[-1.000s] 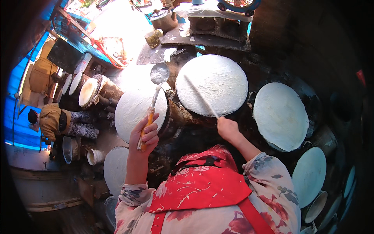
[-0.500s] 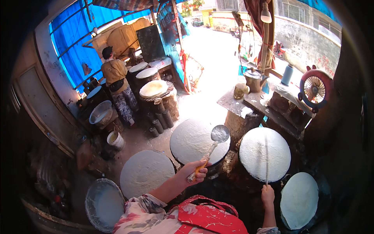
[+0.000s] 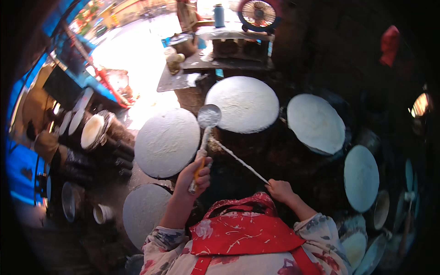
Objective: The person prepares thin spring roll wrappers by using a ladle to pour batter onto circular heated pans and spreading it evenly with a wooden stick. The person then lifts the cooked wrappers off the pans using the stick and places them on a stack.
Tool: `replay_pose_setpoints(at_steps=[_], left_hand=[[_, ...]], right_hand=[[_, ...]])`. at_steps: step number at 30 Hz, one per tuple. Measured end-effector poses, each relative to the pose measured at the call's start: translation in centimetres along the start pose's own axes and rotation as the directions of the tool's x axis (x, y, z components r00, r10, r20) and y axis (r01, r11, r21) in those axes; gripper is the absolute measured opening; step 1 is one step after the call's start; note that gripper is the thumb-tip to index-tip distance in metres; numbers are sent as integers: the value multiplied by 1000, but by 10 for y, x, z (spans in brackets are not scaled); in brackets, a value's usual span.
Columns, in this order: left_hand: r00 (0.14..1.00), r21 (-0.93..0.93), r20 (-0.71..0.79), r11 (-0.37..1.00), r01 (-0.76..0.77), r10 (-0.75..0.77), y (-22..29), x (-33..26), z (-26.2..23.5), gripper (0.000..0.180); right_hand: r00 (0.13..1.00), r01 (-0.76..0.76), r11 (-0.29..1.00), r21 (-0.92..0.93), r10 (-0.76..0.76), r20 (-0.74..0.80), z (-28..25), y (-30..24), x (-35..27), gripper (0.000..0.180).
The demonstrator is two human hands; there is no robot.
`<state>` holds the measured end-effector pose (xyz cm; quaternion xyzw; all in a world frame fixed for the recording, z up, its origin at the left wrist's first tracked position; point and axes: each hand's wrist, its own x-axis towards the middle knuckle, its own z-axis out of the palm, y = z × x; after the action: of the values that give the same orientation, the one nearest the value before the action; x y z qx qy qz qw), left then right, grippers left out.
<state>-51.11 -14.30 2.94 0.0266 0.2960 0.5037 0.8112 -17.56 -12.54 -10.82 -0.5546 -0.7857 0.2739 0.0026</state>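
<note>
I observe round white steaming cloths in an arc; the nearest two flank the ladle: one left [image 3: 167, 142], one far [image 3: 242, 104]. My left hand [image 3: 196, 174] is pressed closed around the ladle [image 3: 205, 135]; handle near, bowl far, long axis near-to-far, slightly right. My right hand [image 3: 279, 190] pinches a thin stick [image 3: 239, 160] pointing far-left. Judgement: keep the bowl level and pour centrally.

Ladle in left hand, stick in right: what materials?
Ladle: bowl looks like metal, dull grey sheen under whitish batter; handle end in the left hand shows orange, perhaps plastic. Stick in the right hand: thin, straight, white-coated; likely wood or bamboo, unsure.
</note>
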Motion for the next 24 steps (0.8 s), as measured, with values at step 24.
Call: replay_pose_setpoints(at_steps=[24], left_hand=[[996, 47, -78, 998, 52, -48, -131, 15, 87, 38]], right_hand=[[881, -14, 937, -350, -154, -447, -131, 253, -20, 14]])
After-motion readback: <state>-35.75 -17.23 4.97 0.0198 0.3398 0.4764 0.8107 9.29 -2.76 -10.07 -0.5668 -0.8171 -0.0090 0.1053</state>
